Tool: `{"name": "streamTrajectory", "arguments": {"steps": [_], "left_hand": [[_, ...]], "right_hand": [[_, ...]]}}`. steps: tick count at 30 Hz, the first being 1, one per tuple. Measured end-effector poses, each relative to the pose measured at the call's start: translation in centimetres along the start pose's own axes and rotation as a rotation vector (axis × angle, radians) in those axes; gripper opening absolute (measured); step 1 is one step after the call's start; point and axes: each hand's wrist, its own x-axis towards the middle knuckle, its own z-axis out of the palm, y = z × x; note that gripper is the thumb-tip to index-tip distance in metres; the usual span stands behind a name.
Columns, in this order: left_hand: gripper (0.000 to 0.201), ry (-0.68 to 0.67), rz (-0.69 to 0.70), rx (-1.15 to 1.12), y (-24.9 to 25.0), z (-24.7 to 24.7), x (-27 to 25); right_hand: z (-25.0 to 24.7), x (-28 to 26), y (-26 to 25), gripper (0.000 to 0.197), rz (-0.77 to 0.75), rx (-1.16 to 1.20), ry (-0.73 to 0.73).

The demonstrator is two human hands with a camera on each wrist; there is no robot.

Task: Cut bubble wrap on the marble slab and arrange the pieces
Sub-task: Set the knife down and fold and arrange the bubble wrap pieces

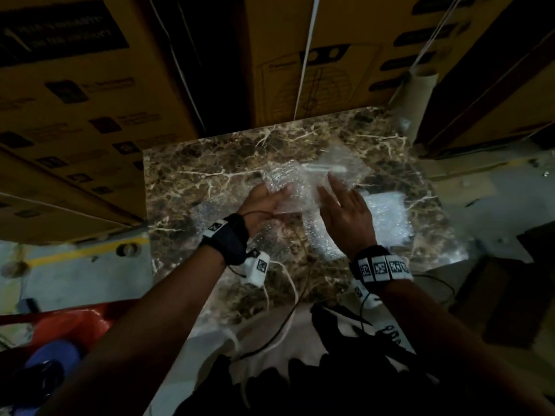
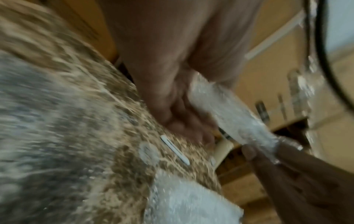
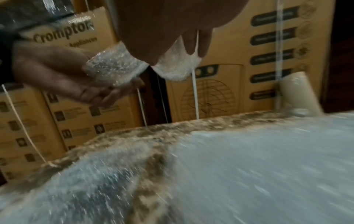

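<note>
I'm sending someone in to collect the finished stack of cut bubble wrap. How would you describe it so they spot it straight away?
Find the brown marble slab in front of the cardboard boxes. On its right side, beside the person's right hand, lies a flat stack of bubble wrap. Unlike the crumpled piece held up in both hands, it is flat, squared and whiter.

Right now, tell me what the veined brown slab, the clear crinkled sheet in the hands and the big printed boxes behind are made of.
Veined brown slab: looks like polished marble or a marble-look stone, with pale branching veins and a glossy sheen. Clear crinkled sheet: thin plastic bubble wrap, see-through, dotted with glinting bubbles. Big printed boxes: matte tan cardboard, apparently corrugated, with black print and white straps.
</note>
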Motion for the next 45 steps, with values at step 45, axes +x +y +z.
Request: {"name": "streamTrajectory", "arguments": {"steps": [45], "left_hand": [[0.076, 0.327, -0.035, 1.286, -14.2, 5.5, -1.4]], "right_hand": [[-0.9, -5.4, 13.4, 0.072, 0.099, -0.045, -0.541]]}}
